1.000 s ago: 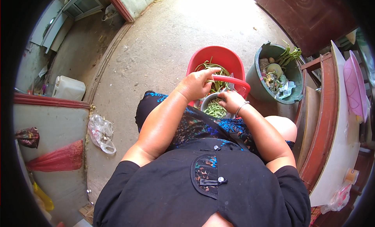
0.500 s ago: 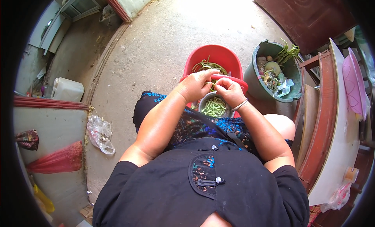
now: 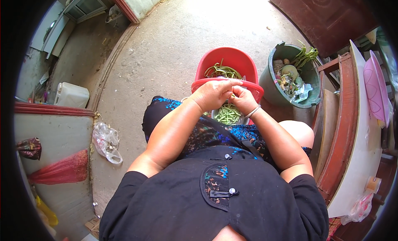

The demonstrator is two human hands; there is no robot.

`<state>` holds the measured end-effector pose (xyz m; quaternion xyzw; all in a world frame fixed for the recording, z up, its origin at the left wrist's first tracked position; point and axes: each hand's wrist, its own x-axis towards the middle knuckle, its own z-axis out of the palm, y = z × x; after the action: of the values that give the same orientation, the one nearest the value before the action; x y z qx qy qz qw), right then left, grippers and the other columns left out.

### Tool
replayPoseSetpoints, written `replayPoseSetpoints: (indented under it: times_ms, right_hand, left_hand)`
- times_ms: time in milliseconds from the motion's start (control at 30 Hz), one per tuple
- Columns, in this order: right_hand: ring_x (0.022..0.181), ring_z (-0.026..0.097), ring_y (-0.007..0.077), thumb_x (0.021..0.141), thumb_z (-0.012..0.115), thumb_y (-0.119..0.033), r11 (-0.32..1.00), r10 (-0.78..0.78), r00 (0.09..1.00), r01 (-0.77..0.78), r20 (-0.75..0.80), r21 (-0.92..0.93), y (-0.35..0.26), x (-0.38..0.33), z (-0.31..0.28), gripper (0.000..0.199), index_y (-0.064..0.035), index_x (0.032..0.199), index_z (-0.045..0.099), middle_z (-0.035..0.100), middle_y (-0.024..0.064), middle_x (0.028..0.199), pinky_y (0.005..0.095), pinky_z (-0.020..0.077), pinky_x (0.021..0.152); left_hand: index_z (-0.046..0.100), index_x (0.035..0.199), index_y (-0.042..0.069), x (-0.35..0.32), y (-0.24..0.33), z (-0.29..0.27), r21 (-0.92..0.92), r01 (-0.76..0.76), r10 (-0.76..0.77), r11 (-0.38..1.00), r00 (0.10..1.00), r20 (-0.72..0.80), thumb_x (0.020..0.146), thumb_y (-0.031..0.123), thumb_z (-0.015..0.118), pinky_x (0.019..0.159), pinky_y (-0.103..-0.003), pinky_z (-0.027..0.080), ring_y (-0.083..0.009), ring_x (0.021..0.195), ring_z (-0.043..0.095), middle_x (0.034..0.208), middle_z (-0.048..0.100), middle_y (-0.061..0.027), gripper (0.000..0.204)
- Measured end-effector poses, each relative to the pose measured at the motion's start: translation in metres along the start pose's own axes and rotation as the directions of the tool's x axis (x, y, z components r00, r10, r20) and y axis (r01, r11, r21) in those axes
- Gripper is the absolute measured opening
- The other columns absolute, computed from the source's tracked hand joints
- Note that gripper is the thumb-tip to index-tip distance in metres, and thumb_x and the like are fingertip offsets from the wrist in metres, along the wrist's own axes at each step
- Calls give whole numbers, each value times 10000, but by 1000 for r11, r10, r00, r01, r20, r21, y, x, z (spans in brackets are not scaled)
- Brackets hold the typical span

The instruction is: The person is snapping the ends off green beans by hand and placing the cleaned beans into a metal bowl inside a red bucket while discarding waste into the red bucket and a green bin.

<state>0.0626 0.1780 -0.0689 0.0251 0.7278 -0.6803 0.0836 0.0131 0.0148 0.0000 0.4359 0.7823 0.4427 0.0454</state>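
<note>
Over a red container [image 3: 258,91], my left hand [image 3: 213,94] and my right hand [image 3: 243,101] meet with fingers pinched together. A short bit of green bean [image 3: 233,95] shows between the fingertips; most of it is hidden by the hands. Just below them, a grey bowl [image 3: 246,120] holds many short cut green bean pieces [image 3: 227,114]. Behind the hands stands a red tub [image 3: 248,62] with long whole green beans [image 3: 226,71] lying in it. A pale bracelet [image 3: 253,111] sits on my right wrist.
To the right stands a green bin [image 3: 270,81] with vegetable scraps and plastic inside. Beyond it a white-topped board [image 3: 352,158] and wooden frame line the side. A crumpled plastic bag [image 3: 106,142] lies on the left floor, and a white jug [image 3: 71,95] stands by the doorway.
Both hands have come slightly lower and closer together, now covering more of the grey bowl. The red tub and the green bin have stayed in place.
</note>
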Motion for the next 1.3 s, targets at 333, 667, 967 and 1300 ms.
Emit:
replayPoseSetpoints:
  times_ms: [333,667,967,1300]
  right_hand:
    - [636,549,156,940,468,-188,729,306,724,240,-618,641,-44,18,-93,211,-18,928,592,561,52,744,287,491,588]
    - [770,585,94,920,573,-203,957,165,986,-163,13,239,-33,-4,-19,205,-29,1019,613,635,32,885,241,489,707]
    - [754,561,72,896,594,-119,990,64,996,-70,56,119,-33,0,-28,99,-22,913,605,609,11,807,232,475,678]
    - [752,578,80,840,661,-105,994,-30,1000,30,-5,-106,-34,-3,-37,98,-19,873,628,630,22,801,240,484,688]
  left_hand:
    - [504,1280,190,-2,6,-16,16,159,-160,987,986,45,821,70,618,687,-311,527,-190,712,640,811,646,-53,488]
    - [439,1348,133,0,-4,-1,-92,12,-21,996,995,-94,780,-75,454,760,-289,503,-152,823,619,982,627,-103,605]
    - [627,1105,129,-3,-13,-25,-18,371,-366,928,922,122,829,194,632,761,-364,507,-276,841,647,867,670,-127,284]
    - [685,894,59,-2,-15,-25,159,243,-262,957,958,113,809,165,655,702,-342,515,-249,762,644,846,659,-124,140]
